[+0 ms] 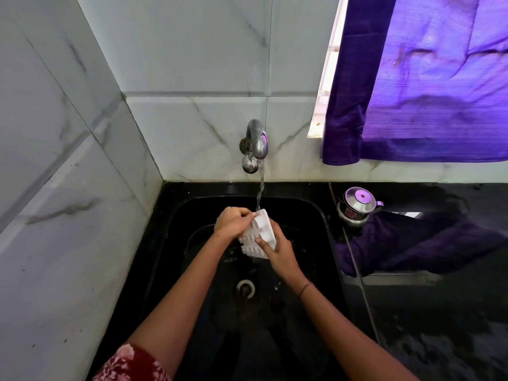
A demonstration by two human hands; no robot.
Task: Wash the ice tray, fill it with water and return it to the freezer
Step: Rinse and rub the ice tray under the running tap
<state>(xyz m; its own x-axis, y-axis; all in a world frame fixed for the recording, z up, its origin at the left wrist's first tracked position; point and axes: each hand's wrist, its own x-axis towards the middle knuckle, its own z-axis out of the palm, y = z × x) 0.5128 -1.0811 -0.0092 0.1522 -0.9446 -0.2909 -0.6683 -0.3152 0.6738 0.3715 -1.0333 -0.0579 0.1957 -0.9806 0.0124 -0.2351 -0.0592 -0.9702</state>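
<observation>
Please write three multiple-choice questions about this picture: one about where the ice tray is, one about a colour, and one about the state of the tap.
1. Where is the ice tray?
A. on the counter
B. held over the sink
C. lying on the drain

2. What colour is the curtain?
A. purple
B. green
C. yellow

3. What is the state of the tap?
A. running
B. off
C. covered by a cloth

Answers:
1 B, the left hand and right hand grip it above the basin.
2 A, the cloth at the window is purple.
3 A, a stream falls onto the tray.
</observation>
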